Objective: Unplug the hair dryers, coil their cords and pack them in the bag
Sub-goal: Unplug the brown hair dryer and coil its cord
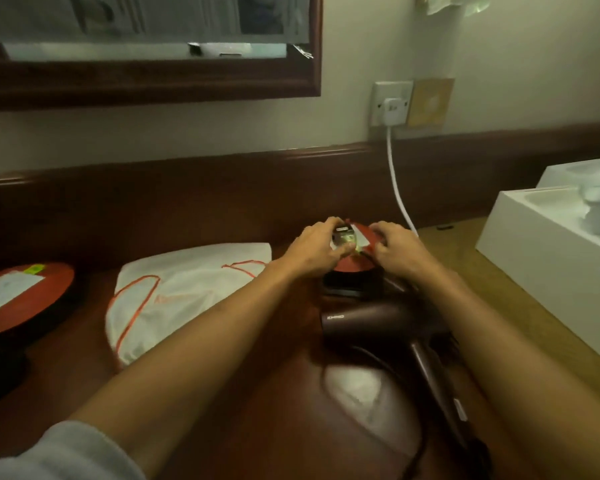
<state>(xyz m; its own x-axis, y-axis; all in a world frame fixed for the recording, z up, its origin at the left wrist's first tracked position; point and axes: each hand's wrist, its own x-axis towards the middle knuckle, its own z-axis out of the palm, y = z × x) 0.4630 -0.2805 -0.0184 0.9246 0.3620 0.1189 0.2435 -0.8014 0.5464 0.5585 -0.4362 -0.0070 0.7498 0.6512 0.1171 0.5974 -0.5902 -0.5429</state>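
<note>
A dark maroon hair dryer (pixel 378 320) lies on the wooden desk below my forearms, its handle pointing toward the near right. Its black cord (pixel 361 355) loops beside it on the desk. My left hand (pixel 317 245) grips a small black plug (pixel 343 237) with a shiny label. My right hand (pixel 395 244) is curled close beside it, pinching the thin black cord just off the plug. Both hands hover over a red round disc (pixel 350 268) on a black base. A white drawstring bag (pixel 187 292) with orange cord lies flat to the left. A white plug (pixel 394 107) sits in the wall socket, its white cord (pixel 399 188) hanging down behind my right hand.
A second red disc (pixel 21 296) on a black base stands at the far left. An open white box (pixel 548 265) holding white objects fills the right side of the lighter wooden counter. A dark wooden mirror frame (pixel 153 81) hangs on the wall above the desk's raised back rail.
</note>
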